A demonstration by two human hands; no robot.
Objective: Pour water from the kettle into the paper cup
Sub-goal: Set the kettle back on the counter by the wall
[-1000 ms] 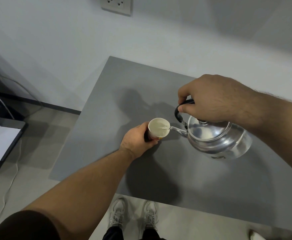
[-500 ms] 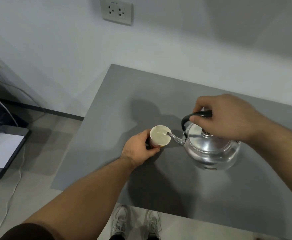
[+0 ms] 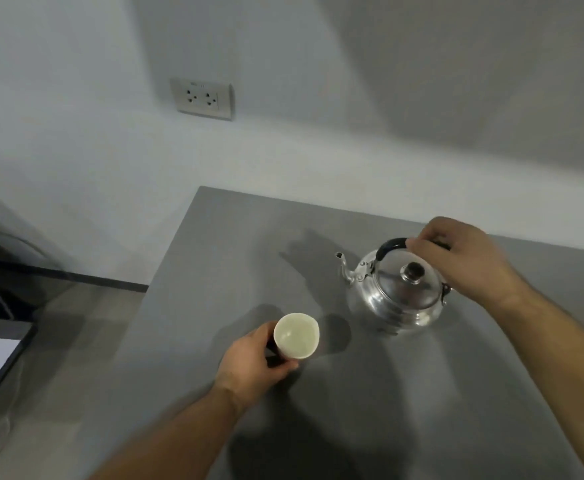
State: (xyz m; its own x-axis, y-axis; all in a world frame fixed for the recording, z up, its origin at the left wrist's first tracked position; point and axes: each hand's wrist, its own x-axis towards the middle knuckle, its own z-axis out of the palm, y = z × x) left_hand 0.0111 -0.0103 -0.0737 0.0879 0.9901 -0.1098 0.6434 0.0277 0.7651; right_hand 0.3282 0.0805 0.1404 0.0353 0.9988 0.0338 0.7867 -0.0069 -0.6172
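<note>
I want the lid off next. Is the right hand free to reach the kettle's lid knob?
Probably yes: the right hand sits on the handle just above the exposed lid knob, nothing between.

The kettle (image 3: 396, 299) is bright polished metal, glossy enough to mirror the light, with a black handle (image 3: 390, 245) (plastic, by its dull sheen) and a dark knob (image 3: 414, 271). The cup (image 3: 296, 336) is matt off-white paper. The table (image 3: 422, 410) is smooth, matt grey. The wall (image 3: 76, 150) is flat, matt white.
</note>
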